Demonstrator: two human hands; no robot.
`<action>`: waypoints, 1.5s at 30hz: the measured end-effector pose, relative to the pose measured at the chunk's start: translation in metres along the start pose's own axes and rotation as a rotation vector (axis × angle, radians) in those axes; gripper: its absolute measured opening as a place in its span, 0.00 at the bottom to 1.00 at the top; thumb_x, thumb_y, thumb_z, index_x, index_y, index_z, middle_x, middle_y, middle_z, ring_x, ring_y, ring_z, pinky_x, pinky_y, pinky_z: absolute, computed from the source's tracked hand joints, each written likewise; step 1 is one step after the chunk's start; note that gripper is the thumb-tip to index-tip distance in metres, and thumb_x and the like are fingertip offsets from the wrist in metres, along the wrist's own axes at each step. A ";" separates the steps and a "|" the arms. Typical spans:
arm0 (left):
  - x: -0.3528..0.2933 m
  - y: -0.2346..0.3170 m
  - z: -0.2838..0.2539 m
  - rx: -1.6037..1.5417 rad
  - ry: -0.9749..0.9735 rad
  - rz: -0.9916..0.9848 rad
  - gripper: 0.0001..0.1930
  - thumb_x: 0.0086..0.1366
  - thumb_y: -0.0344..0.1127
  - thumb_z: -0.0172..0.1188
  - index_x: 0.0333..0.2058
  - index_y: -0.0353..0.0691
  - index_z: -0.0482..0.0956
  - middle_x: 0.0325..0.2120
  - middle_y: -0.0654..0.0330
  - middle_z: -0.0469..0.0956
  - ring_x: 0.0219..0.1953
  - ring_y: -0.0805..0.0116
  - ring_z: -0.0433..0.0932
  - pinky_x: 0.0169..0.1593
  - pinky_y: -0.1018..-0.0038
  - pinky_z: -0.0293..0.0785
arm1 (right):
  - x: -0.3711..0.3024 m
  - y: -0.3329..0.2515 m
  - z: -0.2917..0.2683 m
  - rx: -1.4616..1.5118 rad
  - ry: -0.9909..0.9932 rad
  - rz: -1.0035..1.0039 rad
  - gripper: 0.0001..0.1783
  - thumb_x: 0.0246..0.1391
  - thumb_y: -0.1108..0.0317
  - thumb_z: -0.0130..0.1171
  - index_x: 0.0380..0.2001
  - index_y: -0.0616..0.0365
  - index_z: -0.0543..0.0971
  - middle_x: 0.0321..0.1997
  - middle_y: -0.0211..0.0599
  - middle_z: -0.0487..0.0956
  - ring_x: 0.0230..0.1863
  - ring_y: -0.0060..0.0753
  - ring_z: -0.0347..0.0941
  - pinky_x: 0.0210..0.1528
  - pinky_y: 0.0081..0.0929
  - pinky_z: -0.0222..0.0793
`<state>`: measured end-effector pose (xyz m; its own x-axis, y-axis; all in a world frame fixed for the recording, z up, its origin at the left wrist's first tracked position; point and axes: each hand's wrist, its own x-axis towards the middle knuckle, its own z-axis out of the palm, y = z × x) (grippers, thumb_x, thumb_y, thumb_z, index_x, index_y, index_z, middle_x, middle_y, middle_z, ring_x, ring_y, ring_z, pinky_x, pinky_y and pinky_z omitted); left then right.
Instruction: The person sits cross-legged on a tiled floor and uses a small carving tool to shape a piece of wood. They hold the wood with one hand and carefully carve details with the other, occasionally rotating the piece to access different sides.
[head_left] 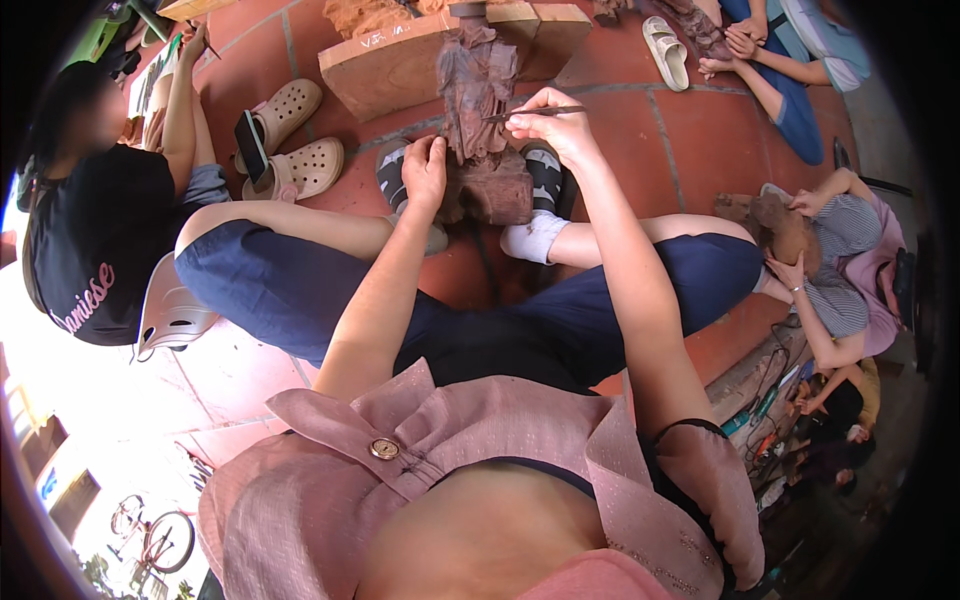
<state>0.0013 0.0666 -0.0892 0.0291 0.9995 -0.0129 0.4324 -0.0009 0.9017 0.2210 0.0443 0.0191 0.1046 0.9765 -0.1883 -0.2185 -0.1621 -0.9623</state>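
Between my feet stands a dark reddish-brown carved wooden statue (476,90), a draped figure on a blocky base (495,190). My left hand (425,172) is closed against the statue's lower left side, its fingers bent and partly hidden. In a pen-like pinch, my right hand (558,125) grips a slim dark carving tool (545,110) at the statue's right side. The tool points left, and its tip meets the draped folds at about mid-height. Whether the tip is a blade or a point is too small to tell.
Behind the statue lies a thick wooden block (385,75). Beige clogs (305,168) with a phone (250,145) lie at left, beside a seated person in black (110,210). At right, another person holds a wood carving (785,230). A pale sandal (665,52) lies far right.
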 end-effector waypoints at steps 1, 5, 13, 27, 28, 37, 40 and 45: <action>0.001 -0.003 0.002 0.035 0.041 -0.016 0.22 0.63 0.50 0.52 0.40 0.34 0.78 0.39 0.44 0.76 0.45 0.50 0.74 0.50 0.64 0.67 | 0.001 0.002 0.002 -0.012 -0.041 0.017 0.09 0.45 0.78 0.65 0.27 0.62 0.74 0.28 0.41 0.80 0.29 0.29 0.79 0.31 0.22 0.77; -0.001 -0.003 0.004 0.054 0.061 -0.028 0.22 0.65 0.50 0.49 0.36 0.33 0.79 0.36 0.45 0.77 0.40 0.48 0.74 0.46 0.62 0.69 | 0.008 0.003 0.001 -0.175 -0.167 -0.017 0.08 0.43 0.78 0.66 0.24 0.61 0.74 0.25 0.39 0.80 0.26 0.25 0.78 0.30 0.22 0.76; -0.001 0.007 0.000 0.087 0.077 -0.050 0.24 0.64 0.52 0.49 0.34 0.33 0.79 0.32 0.43 0.78 0.37 0.46 0.76 0.43 0.61 0.70 | 0.015 -0.007 0.001 -0.247 -0.210 -0.084 0.08 0.40 0.78 0.67 0.20 0.60 0.76 0.22 0.33 0.80 0.25 0.21 0.77 0.28 0.19 0.73; 0.000 0.003 0.002 0.112 0.072 -0.055 0.25 0.65 0.52 0.50 0.36 0.31 0.79 0.29 0.45 0.79 0.35 0.55 0.78 0.42 0.66 0.70 | 0.021 -0.016 0.012 -0.500 -0.239 -0.159 0.08 0.36 0.77 0.68 0.19 0.59 0.76 0.19 0.31 0.79 0.23 0.21 0.76 0.26 0.20 0.72; 0.000 0.002 0.001 0.111 0.064 -0.046 0.24 0.64 0.52 0.50 0.35 0.31 0.79 0.30 0.44 0.79 0.35 0.52 0.78 0.42 0.64 0.70 | 0.028 -0.023 0.003 -0.466 -0.186 -0.159 0.08 0.36 0.77 0.68 0.19 0.59 0.77 0.19 0.31 0.79 0.23 0.21 0.76 0.26 0.20 0.72; -0.002 0.004 0.004 0.051 0.124 -0.011 0.24 0.63 0.51 0.49 0.30 0.32 0.77 0.28 0.42 0.76 0.34 0.44 0.74 0.40 0.59 0.69 | 0.020 -0.017 0.018 -0.668 -0.237 -0.230 0.07 0.37 0.76 0.68 0.19 0.60 0.77 0.20 0.28 0.78 0.25 0.16 0.73 0.30 0.20 0.69; 0.000 0.006 0.002 0.072 0.053 -0.009 0.24 0.64 0.52 0.49 0.31 0.32 0.78 0.29 0.43 0.76 0.36 0.44 0.74 0.41 0.59 0.69 | 0.031 -0.028 -0.006 -0.501 -0.053 -0.229 0.08 0.35 0.72 0.70 0.20 0.57 0.79 0.19 0.28 0.79 0.23 0.17 0.74 0.26 0.19 0.68; 0.000 0.002 0.002 0.083 0.070 -0.002 0.24 0.64 0.52 0.48 0.32 0.33 0.78 0.31 0.42 0.76 0.37 0.43 0.74 0.42 0.57 0.68 | 0.009 -0.017 0.028 -0.609 -0.288 -0.211 0.06 0.36 0.76 0.67 0.19 0.59 0.78 0.18 0.30 0.79 0.21 0.19 0.75 0.25 0.21 0.70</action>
<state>0.0036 0.0669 -0.0882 -0.0332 0.9993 0.0184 0.5055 0.0009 0.8628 0.1988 0.0602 0.0390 -0.1945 0.9809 -0.0070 0.3687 0.0665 -0.9272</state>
